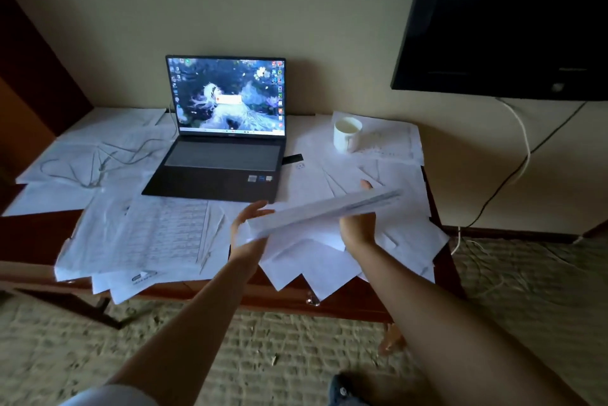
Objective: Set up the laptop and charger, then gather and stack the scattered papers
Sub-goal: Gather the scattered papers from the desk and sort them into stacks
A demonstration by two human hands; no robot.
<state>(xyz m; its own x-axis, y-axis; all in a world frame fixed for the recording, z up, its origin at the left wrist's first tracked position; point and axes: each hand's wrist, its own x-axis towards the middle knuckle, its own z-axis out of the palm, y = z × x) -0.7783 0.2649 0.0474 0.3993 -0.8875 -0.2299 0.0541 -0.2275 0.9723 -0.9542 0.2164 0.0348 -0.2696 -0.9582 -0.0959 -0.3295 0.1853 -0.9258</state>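
Both hands hold a thin sheaf of papers (324, 210) just in front of the open laptop (223, 142) — left hand (250, 224) cupping its near end, right hand (358, 224) gripping from beneath. Better to square the edges before adding the loose sheets (148, 234) left of the laptop. The blurred sheaf hides the fingertips — and no charger brick is clearly visible.

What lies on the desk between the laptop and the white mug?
In the head view, between the laptop and the white mug: loose white papers and a small black flat object beside the laptop's right edge.
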